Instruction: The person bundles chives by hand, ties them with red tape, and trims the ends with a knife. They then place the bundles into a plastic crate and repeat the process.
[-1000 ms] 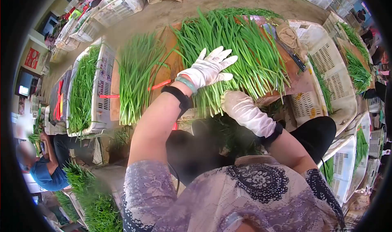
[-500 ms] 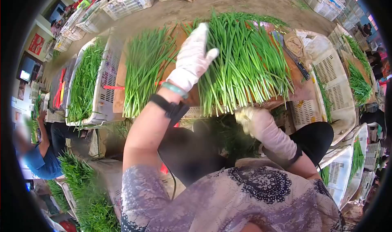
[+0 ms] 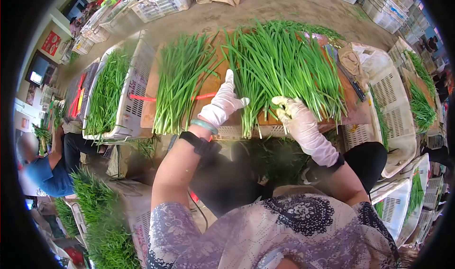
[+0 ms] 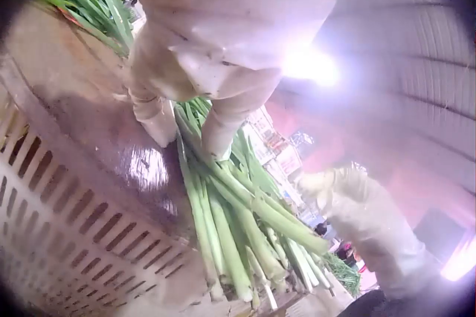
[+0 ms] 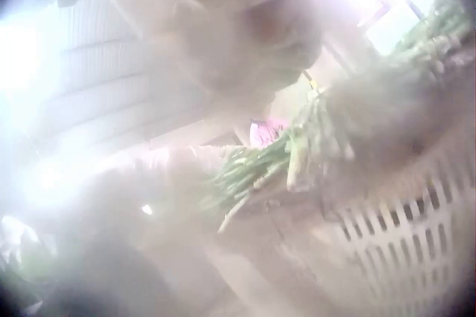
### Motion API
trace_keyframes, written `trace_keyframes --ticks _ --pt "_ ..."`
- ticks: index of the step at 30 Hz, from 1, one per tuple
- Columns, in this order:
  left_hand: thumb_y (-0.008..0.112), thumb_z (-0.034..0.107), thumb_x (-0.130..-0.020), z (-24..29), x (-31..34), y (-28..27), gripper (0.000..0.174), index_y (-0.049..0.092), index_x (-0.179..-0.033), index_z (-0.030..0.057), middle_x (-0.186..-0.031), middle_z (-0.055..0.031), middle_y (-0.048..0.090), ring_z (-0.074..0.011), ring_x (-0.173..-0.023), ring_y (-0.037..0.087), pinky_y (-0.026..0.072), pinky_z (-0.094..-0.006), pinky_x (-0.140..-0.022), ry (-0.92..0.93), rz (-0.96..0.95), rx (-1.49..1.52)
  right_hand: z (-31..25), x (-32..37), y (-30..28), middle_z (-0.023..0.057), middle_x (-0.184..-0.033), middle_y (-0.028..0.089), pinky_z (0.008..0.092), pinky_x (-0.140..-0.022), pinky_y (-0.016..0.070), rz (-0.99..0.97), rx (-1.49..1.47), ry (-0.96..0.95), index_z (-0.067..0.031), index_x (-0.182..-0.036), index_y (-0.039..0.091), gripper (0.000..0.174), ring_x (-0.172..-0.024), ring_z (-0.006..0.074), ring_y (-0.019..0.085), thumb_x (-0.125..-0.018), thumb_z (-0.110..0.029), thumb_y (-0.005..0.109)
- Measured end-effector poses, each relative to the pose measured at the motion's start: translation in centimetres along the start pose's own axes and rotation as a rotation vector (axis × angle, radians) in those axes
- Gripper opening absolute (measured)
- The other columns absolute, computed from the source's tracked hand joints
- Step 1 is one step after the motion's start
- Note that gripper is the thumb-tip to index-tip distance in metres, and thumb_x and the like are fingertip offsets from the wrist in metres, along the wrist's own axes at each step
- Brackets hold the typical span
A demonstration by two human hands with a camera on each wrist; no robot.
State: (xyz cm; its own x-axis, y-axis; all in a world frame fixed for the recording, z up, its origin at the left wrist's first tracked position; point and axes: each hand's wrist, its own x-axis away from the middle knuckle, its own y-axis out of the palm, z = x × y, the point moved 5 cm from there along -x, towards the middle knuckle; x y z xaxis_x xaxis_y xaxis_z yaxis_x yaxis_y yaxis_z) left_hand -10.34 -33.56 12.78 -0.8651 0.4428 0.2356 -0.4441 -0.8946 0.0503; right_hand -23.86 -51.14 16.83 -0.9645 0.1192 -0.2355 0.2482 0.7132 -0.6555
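A broad pile of garlic chives [image 3: 284, 65] lies on a brown board [image 3: 211, 82], its pale stalk ends towards the person. My gloved left hand [image 3: 220, 103] is at the pile's left edge, fingers straight and thumb spread apart. In the left wrist view, stalks [image 4: 230, 235] run between that hand's thumb and fingers. My gloved right hand [image 3: 301, 122] is at the front stalk ends with its fingers bent in. I cannot tell whether it pinches a stalk; the right wrist view is blurred. A smaller bunch of chives [image 3: 177, 89] lies further left.
A red strip [image 3: 204, 97] lies between the bunches. At the board's right side is a black-handled knife [image 3: 355, 86] beside a brown cloth [image 3: 350, 60]. White slotted crates flank the board, including one on the left [image 3: 135, 79]. Another person [image 3: 52, 169] sits at far left.
My left hand reached up the leaves from the pile's middle, then drew back down to its left edge. My right hand dropped below the stalk ends, then rose to them again.
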Motion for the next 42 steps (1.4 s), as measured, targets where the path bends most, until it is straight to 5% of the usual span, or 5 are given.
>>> trace_keyframes --ticks 12,24,26,33,42 --pt "0.054 0.056 -0.089 -1.5 -0.2 0.5 0.087 0.015 -0.149 0.0077 -0.148 -0.0188 0.019 -0.0366 -0.123 0.032 0.0514 -0.0428 -0.086 -0.138 0.066 0.165 2.5 -0.2 6.6 0.0099 -0.075 0.064 0.0333 -0.065 0.0516 -0.493 0.601 -0.558 -0.0048 -0.083 0.061 0.01 -0.069 0.0223 0.064 -0.086 -0.01 0.054" --pt "0.057 0.06 -0.086 -1.9 0.1 0.5 0.095 0.01 -0.151 0.0097 -0.154 -0.0166 0.013 -0.0371 -0.128 0.027 0.0494 -0.0447 -0.087 -0.034 0.028 0.056 -4.3 3.4 -3.1 0.0034 -0.076 0.066 0.0248 -0.054 0.0477 -1.211 -0.35 0.033 -0.0009 -0.094 0.066 0.017 -0.061 0.0094 0.058 -0.089 -0.01 0.053" --pt "0.056 0.063 -0.085 -2.5 -0.4 0.4 0.096 0.012 -0.15 0.0079 -0.153 -0.0154 0.014 -0.0366 -0.13 0.024 0.049 -0.0461 -0.088 -0.051 0.036 0.134 2.0 3.0 -0.8 0.016 -0.085 0.07 0.0408 -0.066 0.0531 -0.767 0.753 0.103 -0.0059 -0.095 0.07 0.031 -0.07 0.0293 0.067 -0.09 -0.033 0.056" --pt "0.067 0.002 -0.082 -3.7 -0.6 0.0 0.094 0.007 -0.152 0.0221 -0.153 -0.0173 0.016 -0.031 -0.13 0.028 0.0448 -0.0391 -0.094 0.104 0.025 -0.099 -1.9 -1.5 6.2 0.024 -0.074 0.061 0.0471 -0.065 0.0468 -0.402 0.347 0.155 -0.0011 -0.078 0.061 0.05 -0.069 0.0422 0.058 -0.088 -0.05 0.057" --pt "0.052 0.013 -0.097 -5.6 -1.5 -1.0 0.061 0.024 -0.15 0.019 -0.133 -0.0116 0.044 -0.0131 -0.09 0.045 0.045 -0.0232 -0.084 0.199 0.154 -0.04 -0.2 0.4 4.1 0.0038 -0.07 0.061 0.0271 -0.051 0.0485 -0.234 -0.428 0.525 -0.0004 -0.088 0.061 0.021 -0.054 0.0115 0.056 -0.095 -0.017 0.051"
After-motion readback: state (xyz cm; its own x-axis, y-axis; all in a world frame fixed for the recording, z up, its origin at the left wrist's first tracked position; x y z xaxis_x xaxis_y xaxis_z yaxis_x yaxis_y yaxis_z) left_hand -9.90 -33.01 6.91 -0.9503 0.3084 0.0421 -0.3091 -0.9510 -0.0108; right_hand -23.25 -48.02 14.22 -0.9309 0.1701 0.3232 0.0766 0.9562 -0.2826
